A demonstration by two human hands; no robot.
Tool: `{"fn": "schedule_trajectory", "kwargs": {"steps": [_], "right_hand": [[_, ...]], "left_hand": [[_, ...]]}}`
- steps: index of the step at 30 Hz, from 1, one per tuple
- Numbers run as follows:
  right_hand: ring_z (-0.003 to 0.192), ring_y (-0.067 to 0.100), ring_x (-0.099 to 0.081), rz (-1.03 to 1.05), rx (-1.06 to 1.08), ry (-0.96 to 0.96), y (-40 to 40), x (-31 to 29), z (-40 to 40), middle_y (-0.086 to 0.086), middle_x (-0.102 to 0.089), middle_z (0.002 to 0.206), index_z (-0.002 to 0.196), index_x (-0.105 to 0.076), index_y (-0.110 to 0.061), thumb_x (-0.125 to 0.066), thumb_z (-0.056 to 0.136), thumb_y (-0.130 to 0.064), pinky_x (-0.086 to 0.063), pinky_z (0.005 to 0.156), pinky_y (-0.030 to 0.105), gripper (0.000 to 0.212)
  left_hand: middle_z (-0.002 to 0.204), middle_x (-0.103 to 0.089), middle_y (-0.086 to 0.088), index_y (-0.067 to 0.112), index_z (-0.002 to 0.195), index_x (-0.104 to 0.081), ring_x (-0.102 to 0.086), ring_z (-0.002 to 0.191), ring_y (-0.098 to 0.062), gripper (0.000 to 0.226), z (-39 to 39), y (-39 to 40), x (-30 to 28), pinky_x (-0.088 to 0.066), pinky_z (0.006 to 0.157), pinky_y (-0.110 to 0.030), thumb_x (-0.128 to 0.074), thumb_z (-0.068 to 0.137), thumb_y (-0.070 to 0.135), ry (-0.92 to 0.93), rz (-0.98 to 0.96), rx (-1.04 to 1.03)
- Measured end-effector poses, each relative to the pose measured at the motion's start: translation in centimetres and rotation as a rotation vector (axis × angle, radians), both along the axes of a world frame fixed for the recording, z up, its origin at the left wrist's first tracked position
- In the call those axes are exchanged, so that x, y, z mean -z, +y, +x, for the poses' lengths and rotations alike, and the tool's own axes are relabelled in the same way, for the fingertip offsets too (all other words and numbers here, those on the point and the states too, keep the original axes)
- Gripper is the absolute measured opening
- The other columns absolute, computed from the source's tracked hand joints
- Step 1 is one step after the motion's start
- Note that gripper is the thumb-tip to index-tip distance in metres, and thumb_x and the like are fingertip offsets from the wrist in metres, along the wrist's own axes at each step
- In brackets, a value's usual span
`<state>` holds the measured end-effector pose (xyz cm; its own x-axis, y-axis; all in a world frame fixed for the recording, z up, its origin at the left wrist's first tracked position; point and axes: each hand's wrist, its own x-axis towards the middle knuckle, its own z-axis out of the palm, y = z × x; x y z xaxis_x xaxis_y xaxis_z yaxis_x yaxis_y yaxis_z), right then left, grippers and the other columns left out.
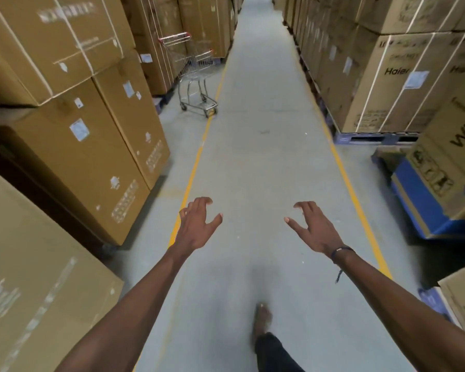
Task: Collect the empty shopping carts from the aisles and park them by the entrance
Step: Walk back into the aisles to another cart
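An empty wire shopping cart (192, 69) with red trim on its handle and rim stands ahead on the left side of the aisle, close to the stacked boxes, its wheels near the left yellow line. My left hand (198, 225) and my right hand (313, 228) are both stretched out in front of me over the grey floor, palms down, fingers spread and curled, holding nothing. Both hands are well short of the cart. A dark cord sits on my right wrist.
Tall stacks of brown cardboard boxes (73, 146) line the left side, and more boxes on blue pallets (379, 136) line the right. Two yellow floor lines (192, 167) border a long grey aisle running straight ahead. My foot (262, 319) is on the floor below.
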<state>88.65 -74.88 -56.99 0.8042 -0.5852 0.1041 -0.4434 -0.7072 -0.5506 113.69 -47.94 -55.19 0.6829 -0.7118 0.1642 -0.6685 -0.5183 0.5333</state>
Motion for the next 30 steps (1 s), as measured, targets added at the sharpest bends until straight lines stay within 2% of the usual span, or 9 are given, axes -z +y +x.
{"fn": "schedule_trajectory", "kwargs": {"steps": [3,6,9,15,24,30], "right_hand": [[0.116,0.017,-0.061,0.010,-0.012,0.022,-5.6,2.3,7.1,-0.007,-0.055,0.137,0.135,-0.056,-0.028,-0.051,0.102,-0.070,-0.053,0.085,0.039,0.053],[0.107,0.014,-0.062,0.033,-0.020,0.028,-11.8,3.4,15.1,-0.011,-0.057,0.128,0.129,-0.056,-0.032,-0.050,0.102,-0.072,-0.051,0.081,0.038,0.048],[0.106,0.015,-0.062,0.035,-0.053,0.022,-17.9,2.5,23.6,-0.011,-0.056,0.126,0.127,-0.055,-0.032,-0.051,0.102,-0.070,-0.052,0.083,0.039,0.045],[0.104,0.015,-0.062,0.020,-0.115,0.003,-28.3,-1.5,40.8,-0.010,-0.057,0.124,0.128,-0.057,-0.028,-0.053,0.104,-0.065,-0.055,0.083,0.040,0.044],[0.102,0.011,-0.061,0.017,-0.167,0.010,-42.2,2.4,63.2,-0.015,-0.056,0.121,0.123,-0.058,-0.033,-0.056,0.103,-0.065,-0.056,0.083,0.039,0.038],[0.096,0.013,-0.064,0.013,-0.129,-0.020,-53.8,0.8,80.0,-0.015,-0.056,0.120,0.122,-0.058,-0.032,-0.056,0.103,-0.064,-0.056,0.084,0.039,0.037]], "left_hand": [[0.128,-0.053,0.008,0.019,0.130,-0.052,-0.049,0.126,-0.021,0.053,6.4,-5.4,2.9,-0.020,0.105,-0.034,-0.051,0.094,0.057,0.056,0.031,-0.004],[0.124,-0.053,0.010,0.022,0.126,-0.053,-0.050,0.121,-0.020,0.047,13.2,-10.8,4.4,-0.024,0.102,-0.036,-0.053,0.096,0.057,0.070,0.054,-0.007],[0.123,-0.053,0.011,0.023,0.125,-0.054,-0.051,0.120,-0.019,0.038,20.6,-16.2,3.5,-0.025,0.099,-0.036,-0.060,0.100,0.051,0.055,0.046,-0.031],[0.122,-0.054,0.011,0.027,0.121,-0.054,-0.050,0.114,-0.015,0.051,35.3,-26.4,-0.1,-0.026,0.098,-0.038,-0.043,0.091,0.067,0.071,-0.052,-0.122],[0.120,-0.056,0.012,0.027,0.118,-0.054,-0.052,0.115,-0.016,0.040,57.9,-40.3,4.6,-0.029,0.096,-0.040,-0.051,0.094,0.059,0.105,-0.029,-0.160],[0.118,-0.056,0.011,0.026,0.116,-0.056,-0.053,0.116,-0.019,0.036,76.2,-52.6,2.2,-0.032,0.098,-0.041,-0.057,0.096,0.055,0.092,-0.079,-0.152]]}}
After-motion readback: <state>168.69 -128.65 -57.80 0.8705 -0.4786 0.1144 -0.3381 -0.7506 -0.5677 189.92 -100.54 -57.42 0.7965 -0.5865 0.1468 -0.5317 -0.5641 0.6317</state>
